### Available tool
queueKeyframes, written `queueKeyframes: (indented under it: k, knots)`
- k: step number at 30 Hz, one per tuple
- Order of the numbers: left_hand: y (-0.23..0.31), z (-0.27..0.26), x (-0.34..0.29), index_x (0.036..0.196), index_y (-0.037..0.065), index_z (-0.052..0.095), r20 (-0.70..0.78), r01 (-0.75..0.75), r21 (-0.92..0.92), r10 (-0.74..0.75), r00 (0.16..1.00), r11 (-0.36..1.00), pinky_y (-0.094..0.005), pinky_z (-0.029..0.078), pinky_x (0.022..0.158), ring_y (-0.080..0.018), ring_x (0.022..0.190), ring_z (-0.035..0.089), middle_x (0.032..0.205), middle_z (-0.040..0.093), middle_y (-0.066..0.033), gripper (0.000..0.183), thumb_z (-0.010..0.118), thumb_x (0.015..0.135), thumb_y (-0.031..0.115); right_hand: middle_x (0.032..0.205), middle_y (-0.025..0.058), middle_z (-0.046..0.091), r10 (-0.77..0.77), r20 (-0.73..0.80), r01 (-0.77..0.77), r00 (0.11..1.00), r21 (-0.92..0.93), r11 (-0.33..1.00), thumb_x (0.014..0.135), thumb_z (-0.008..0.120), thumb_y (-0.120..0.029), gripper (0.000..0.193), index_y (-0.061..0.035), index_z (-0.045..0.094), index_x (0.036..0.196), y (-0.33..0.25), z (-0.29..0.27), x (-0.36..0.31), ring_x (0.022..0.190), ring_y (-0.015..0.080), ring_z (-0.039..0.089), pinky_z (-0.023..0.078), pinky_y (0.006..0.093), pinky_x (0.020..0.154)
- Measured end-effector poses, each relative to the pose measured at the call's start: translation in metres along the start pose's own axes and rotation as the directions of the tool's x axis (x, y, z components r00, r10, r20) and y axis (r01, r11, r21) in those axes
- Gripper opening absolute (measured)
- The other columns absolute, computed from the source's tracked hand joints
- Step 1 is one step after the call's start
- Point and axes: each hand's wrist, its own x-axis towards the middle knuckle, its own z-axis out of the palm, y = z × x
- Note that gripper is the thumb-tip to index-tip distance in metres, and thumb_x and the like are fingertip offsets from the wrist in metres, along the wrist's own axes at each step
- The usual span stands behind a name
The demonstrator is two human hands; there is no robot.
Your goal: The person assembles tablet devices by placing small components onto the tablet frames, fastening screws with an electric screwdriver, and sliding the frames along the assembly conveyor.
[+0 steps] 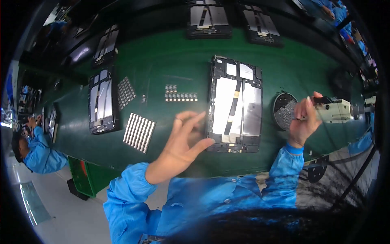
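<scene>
An opened tablet point(252, 110) lies in front of me on the bench, its silvery battery panels and dark ribbon cable exposed. My left hand point(180, 142) is at its left edge, fingers spread, thumb tip at the lower left corner; it grips nothing. Right of the tablet sits a round dish point(278, 121) holding many small screws. Just beyond the dish, my right hand point(304, 120) has its fingers bent together beside a cream-coloured device point(339, 110). Whatever those fingers hold is small and dark, too unclear to name.
On the green bench point(178, 53), another opened tablet point(101, 103) lies to the left. Nearby are a white ribbed strip sheet point(139, 132), a dark dotted sheet point(126, 92) and rows of small parts point(180, 97). More opened tablets point(209, 20) line the back. A co-worker point(42, 150) sits far left.
</scene>
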Motion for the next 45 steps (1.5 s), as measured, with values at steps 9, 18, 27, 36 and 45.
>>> queueKeyframes:
  k: [9,18,27,36,45]
  knots:
    - [-0.006,-0.114,0.085,0.109,0.003,0.069,0.095,-0.362,0.756,0.456,0.885,0.545,-0.0426,0.049,0.096,-0.0364,0.109,0.062,0.117,0.063,-0.0153,0.041,0.086,0.071,0.007,0.074,-0.0014,0.053,0.188,0.022,-0.187,0.982,0.269,0.945,0.092,0.072,-0.003,0.031,-0.0067,0.061,0.120,0.013,-0.004,-0.007,0.053,0.0084,0.045,0.035,0.0260,0.047]
    - [0.004,-0.094,0.093,0.105,0.002,0.059,0.132,-0.375,0.689,0.402,0.906,0.620,-0.0422,0.047,0.096,-0.0357,0.103,0.060,0.103,0.059,-0.0142,0.050,0.088,0.065,0.001,0.072,0.0019,0.057,0.108,-0.010,-0.108,0.994,-0.124,0.986,0.086,0.075,0.001,0.031,-0.0003,0.062,0.114,-0.022,-0.004,0.004,0.050,0.0099,0.048,0.035,0.0269,0.045]
    - [0.012,-0.099,0.089,0.100,0.004,0.056,0.012,-0.117,0.353,0.121,0.993,0.928,-0.0303,0.041,0.070,-0.0184,0.074,0.050,0.080,0.053,-0.0046,0.036,0.080,0.074,-0.005,0.078,0.0028,0.061,0.152,0.018,-0.151,0.988,-0.038,0.988,0.087,0.078,-0.003,0.031,0.0019,0.063,0.113,-0.022,-0.005,0.004,0.053,0.0083,0.052,0.039,0.0242,0.047]
    - [0.017,-0.093,0.069,0.091,0.004,0.063,0.153,-0.512,0.724,0.616,0.772,0.462,-0.0333,0.044,0.072,-0.0266,0.077,0.059,0.078,0.059,-0.0101,0.020,0.075,0.077,-0.004,0.068,0.0002,0.058,0.209,0.032,-0.207,0.977,-0.046,0.977,0.087,0.079,-0.004,0.031,0.0017,0.062,0.113,-0.031,0.010,0.000,0.051,0.0084,0.050,0.039,0.0257,0.048]
    - [0.035,-0.029,0.059,0.110,-0.002,0.078,0.073,-0.287,0.150,0.279,0.958,0.946,-0.0274,0.055,0.080,-0.0171,0.091,0.070,0.098,0.074,-0.0110,0.019,0.073,0.092,0.001,0.071,-0.0005,0.057,0.011,0.022,-0.008,1.000,-0.121,0.993,0.088,0.075,-0.001,0.030,-0.0005,0.064,0.116,-0.021,-0.003,0.001,0.051,0.0087,0.047,0.037,0.0256,0.046]
